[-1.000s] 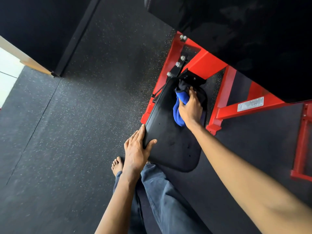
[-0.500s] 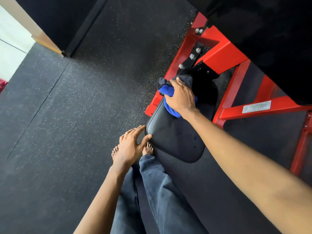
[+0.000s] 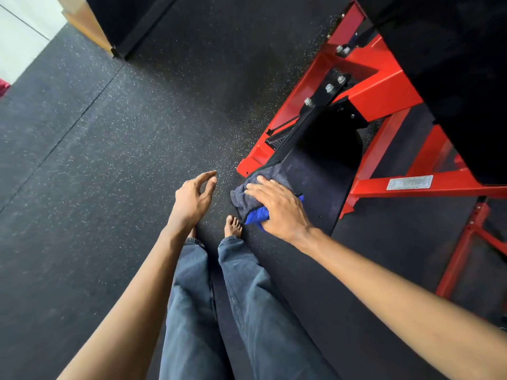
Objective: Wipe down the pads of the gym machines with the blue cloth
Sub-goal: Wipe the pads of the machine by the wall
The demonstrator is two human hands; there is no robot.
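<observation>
Blue cloth (image 3: pixel 254 215): bunched up on the near left corner of the black pad (image 3: pixel 321 174). Part of it spills over the pad's left edge. The top fold looks greyish in this light, with bright blue showing underneath.
Right hand (image 3: pixel 277 207): lying flat on top of the cloth, fingers out straight and a little spread, pushing it down onto the pad. It's more of a palm-down press than a grab.
Left hand (image 3: pixel 193 198): up in the air off to the left of the pad, not touching it. The fingers are loosely curled with the thumb close to the forefinger, and it's holding nothing.
Pad: a long black one that runs away from the person and ends at a black bracket at its far end.
Red frame (image 3: pixel 384 89): steel bars behind and to the right of the pad.
Bolts (image 3: pixel 329 87): a few silver ones just past the pad's far end.
Label plate (image 3: pixel 409 182): small and white, on the red bar right of the pad. The text is too small to read.
Big black slab (image 3: pixel 452 78): above and to the right of the pad — can't tell which part of the machine it is.
Jeans (image 3: pixel 247 297): blue, on the near side of the pad.
Bare foot (image 3: pixel 233 226): just left of the pad's near end, right by the cloth.
Floor (image 3: pixel 109 160): dark speckled rubber all around the pad.
</observation>
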